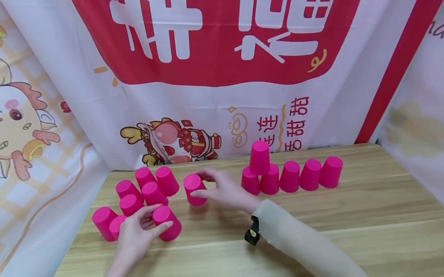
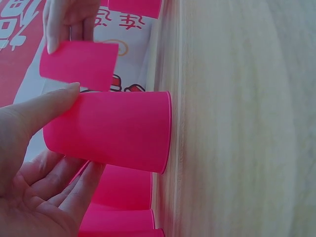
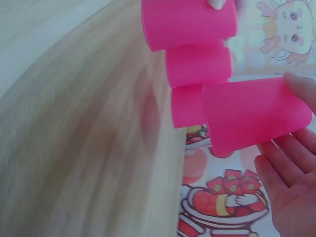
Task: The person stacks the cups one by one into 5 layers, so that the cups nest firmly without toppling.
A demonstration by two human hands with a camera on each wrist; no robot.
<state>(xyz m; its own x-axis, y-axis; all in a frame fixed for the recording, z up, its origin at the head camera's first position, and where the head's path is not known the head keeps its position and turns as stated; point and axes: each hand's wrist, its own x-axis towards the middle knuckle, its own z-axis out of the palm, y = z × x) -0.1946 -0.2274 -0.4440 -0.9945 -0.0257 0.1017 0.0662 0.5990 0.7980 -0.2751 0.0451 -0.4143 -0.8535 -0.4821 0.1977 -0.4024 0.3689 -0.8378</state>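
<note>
My left hand (image 1: 134, 235) grips an upside-down pink cup (image 1: 168, 224) between thumb and fingers, at the near right side of the left cup group. Its rim is at or very close to the tabletop. Farther back and to the right, my right hand (image 1: 227, 191) holds another pink cup (image 1: 195, 190) by its sides. This second cup (image 3: 254, 116) is slightly tilted and raised off the table in the right wrist view. Several more upside-down pink cups (image 1: 153, 193) stand close together on the left, some partly hidden behind my left hand.
To the right, a row of upside-down pink cups (image 1: 311, 175) lines the back of the wooden table (image 1: 338, 243). One cup (image 1: 259, 158) sits on top of the row's two leftmost cups. A printed cloth (image 1: 218, 102) hangs behind the table's back edge.
</note>
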